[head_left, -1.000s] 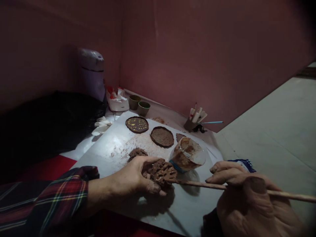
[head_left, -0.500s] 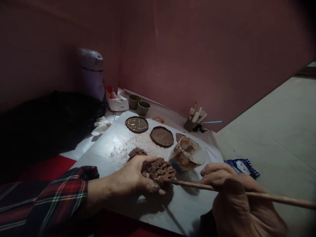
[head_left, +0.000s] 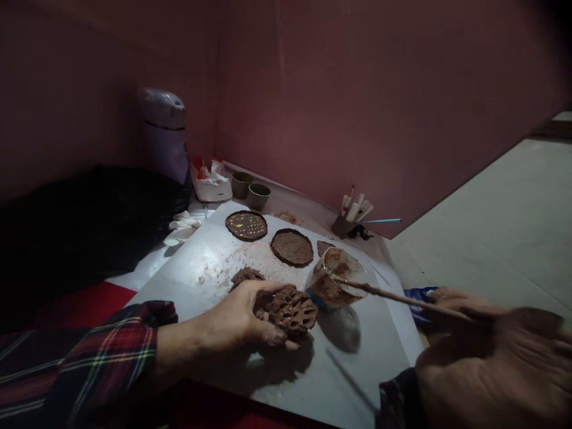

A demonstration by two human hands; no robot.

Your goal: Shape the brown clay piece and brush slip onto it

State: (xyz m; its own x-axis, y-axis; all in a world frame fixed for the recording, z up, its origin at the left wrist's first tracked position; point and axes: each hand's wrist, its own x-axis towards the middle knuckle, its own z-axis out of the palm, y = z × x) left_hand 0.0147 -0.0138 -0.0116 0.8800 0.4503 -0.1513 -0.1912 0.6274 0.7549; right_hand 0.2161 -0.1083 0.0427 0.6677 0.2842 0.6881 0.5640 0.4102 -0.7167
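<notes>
My left hand (head_left: 254,319) is closed around a brown clay piece (head_left: 295,310) whose top is pitted with dark holes. In my right hand (head_left: 496,351), low on the right, is a long thin brush (head_left: 411,302); its tip is hidden at the glass. That clay-smeared glass (head_left: 333,286) stands on the white board (head_left: 379,351), just beyond the clay piece. A rough lump of clay (head_left: 246,276) lies behind my left hand. Two flat round clay discs with raised rims sit farther back, one yellow-speckled (head_left: 246,226), the other plain brown (head_left: 292,247).
Two dark cups (head_left: 258,197) and a tissue pack (head_left: 212,182) stand at the back. A tool holder (head_left: 346,221) with a blue stick (head_left: 382,221) is by the pink wall (head_left: 379,107). A black bag (head_left: 98,220) and crumpled white gloves (head_left: 181,228) lie left.
My right hand has moved right, taking the brush tip off the clay piece and up to the glass. My left hand keeps its hold, nearly still.
</notes>
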